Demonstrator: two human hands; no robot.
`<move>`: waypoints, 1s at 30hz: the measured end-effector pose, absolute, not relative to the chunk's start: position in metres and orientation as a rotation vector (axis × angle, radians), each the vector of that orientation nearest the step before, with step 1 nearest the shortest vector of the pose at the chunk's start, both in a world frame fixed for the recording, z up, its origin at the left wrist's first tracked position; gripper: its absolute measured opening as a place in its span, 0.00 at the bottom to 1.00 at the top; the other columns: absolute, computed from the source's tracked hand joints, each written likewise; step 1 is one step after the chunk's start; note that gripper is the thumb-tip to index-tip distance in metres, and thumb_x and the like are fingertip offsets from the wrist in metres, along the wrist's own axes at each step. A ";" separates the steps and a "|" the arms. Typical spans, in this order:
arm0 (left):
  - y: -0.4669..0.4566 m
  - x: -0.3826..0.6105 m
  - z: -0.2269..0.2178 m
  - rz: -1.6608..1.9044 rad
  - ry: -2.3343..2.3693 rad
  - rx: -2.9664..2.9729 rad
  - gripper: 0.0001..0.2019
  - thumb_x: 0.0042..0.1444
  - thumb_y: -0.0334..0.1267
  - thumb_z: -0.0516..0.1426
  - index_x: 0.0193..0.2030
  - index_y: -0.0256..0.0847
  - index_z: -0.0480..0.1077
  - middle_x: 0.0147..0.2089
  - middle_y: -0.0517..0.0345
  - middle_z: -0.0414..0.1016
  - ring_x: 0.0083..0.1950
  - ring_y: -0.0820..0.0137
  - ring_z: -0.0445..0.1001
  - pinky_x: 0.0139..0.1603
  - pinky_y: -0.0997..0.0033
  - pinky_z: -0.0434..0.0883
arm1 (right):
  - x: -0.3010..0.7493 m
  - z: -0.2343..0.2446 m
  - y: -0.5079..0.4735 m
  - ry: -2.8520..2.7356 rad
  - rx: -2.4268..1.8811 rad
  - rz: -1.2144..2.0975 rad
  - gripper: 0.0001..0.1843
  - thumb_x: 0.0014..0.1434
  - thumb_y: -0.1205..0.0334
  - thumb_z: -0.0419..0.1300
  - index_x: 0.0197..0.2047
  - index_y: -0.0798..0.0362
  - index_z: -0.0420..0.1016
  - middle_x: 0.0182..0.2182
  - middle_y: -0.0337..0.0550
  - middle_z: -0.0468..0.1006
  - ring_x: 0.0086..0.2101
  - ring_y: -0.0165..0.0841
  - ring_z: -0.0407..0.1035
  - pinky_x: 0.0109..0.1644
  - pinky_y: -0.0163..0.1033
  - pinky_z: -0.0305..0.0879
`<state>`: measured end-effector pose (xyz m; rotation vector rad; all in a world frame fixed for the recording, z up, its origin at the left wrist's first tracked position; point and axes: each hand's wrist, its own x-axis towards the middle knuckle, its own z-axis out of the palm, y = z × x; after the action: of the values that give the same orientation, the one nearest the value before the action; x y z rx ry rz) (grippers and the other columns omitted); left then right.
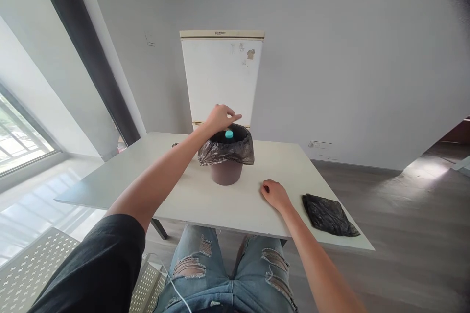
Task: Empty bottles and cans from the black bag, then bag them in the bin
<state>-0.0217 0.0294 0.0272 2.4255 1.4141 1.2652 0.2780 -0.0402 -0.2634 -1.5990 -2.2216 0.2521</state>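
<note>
Over the mouth of a small brown bin (pixel 226 174) I hold out my left hand (pixel 221 116), its fingers stretched and apart with nothing in them. A black plastic bag (pixel 240 151) lines the bin and folds down over its rim. Just below the hand, a round turquoise cap (pixel 229 134) shows at the bin's opening; whether a bottle is under it I cannot tell. My right hand (pixel 275 194) rests on the white table (pixel 223 208) to the right of the bin, its fingers curled in with nothing visible in them.
A folded black plastic bag (pixel 328 215) lies at the table's right edge. Partly hidden behind my left forearm is a small dark thing (pixel 175 145). A white fridge (pixel 222 76) stands beyond the table. Perforated seats (pixel 40 264) are at the lower left.
</note>
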 end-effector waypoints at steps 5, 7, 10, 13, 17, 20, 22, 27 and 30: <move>-0.010 -0.097 0.022 1.560 1.854 2.255 0.15 0.67 0.47 0.56 0.38 0.41 0.79 0.42 0.51 0.84 0.45 0.59 0.80 0.61 0.57 0.72 | 0.277 -0.261 -0.041 -2.219 -1.595 0.280 0.13 0.69 0.63 0.52 0.30 0.50 0.64 0.34 0.42 0.75 0.32 0.32 0.66 0.35 0.37 0.53; -0.034 -0.130 -0.002 1.432 2.159 2.155 0.17 0.69 0.50 0.54 0.42 0.42 0.78 0.46 0.48 0.83 0.50 0.54 0.79 0.64 0.52 0.70 | 0.278 -0.260 -0.042 -2.213 -1.593 0.298 0.13 0.70 0.63 0.52 0.30 0.50 0.65 0.34 0.43 0.75 0.32 0.33 0.67 0.35 0.37 0.53; -0.064 -0.170 -0.062 0.983 2.522 1.976 0.25 0.66 0.60 0.55 0.54 0.42 0.76 0.61 0.36 0.76 0.63 0.39 0.72 0.64 0.41 0.68 | 0.278 -0.260 -0.041 -2.209 -1.584 0.335 0.14 0.70 0.62 0.53 0.30 0.50 0.65 0.34 0.43 0.75 0.31 0.32 0.67 0.34 0.37 0.53; -0.078 -0.198 -0.122 0.528 2.654 1.721 0.28 0.59 0.61 0.61 0.59 0.45 0.72 0.62 0.32 0.73 0.63 0.32 0.72 0.58 0.36 0.70 | 0.279 -0.262 -0.041 -2.206 -1.575 0.339 0.13 0.69 0.62 0.54 0.30 0.50 0.65 0.34 0.42 0.75 0.31 0.32 0.68 0.34 0.37 0.53; -0.077 -0.217 -0.153 0.463 2.526 1.770 0.23 0.57 0.54 0.63 0.56 0.51 0.69 0.49 0.44 0.78 0.50 0.44 0.79 0.49 0.52 0.75 | 0.279 -0.263 -0.040 -2.205 -1.584 0.308 0.14 0.70 0.63 0.52 0.30 0.50 0.63 0.33 0.42 0.74 0.31 0.32 0.67 0.35 0.37 0.53; -0.080 -0.211 -0.121 0.731 2.503 1.835 0.21 0.57 0.52 0.65 0.54 0.52 0.69 0.45 0.50 0.77 0.47 0.48 0.79 0.48 0.53 0.76 | 0.279 -0.263 -0.040 -2.208 -1.600 0.295 0.14 0.69 0.63 0.52 0.30 0.50 0.63 0.33 0.42 0.74 0.32 0.32 0.66 0.35 0.37 0.52; -0.087 -0.195 -0.078 1.162 2.450 1.875 0.24 0.57 0.52 0.67 0.58 0.53 0.69 0.46 0.53 0.77 0.47 0.51 0.78 0.50 0.53 0.76 | 0.279 -0.264 -0.040 -2.207 -1.612 0.288 0.14 0.69 0.63 0.53 0.30 0.50 0.63 0.33 0.42 0.74 0.32 0.32 0.67 0.35 0.37 0.52; -0.098 -0.124 0.026 1.877 1.997 2.052 0.29 0.60 0.51 0.67 0.67 0.52 0.69 0.53 0.55 0.77 0.50 0.56 0.78 0.56 0.55 0.76 | 0.277 -0.263 -0.040 -2.224 -1.629 0.242 0.13 0.69 0.64 0.53 0.30 0.50 0.65 0.34 0.42 0.75 0.33 0.33 0.68 0.36 0.37 0.52; -0.081 -0.080 0.046 1.562 1.749 2.276 0.31 0.55 0.51 0.70 0.65 0.48 0.73 0.54 0.53 0.79 0.53 0.54 0.78 0.59 0.56 0.75 | 0.276 -0.261 -0.042 -2.243 -1.634 0.200 0.13 0.68 0.65 0.54 0.29 0.50 0.65 0.33 0.41 0.75 0.33 0.32 0.68 0.36 0.36 0.52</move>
<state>-0.0800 -0.0806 0.0460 2.2764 1.7493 1.5616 0.2757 -0.0421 -0.2608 -1.6343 -2.2428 0.2004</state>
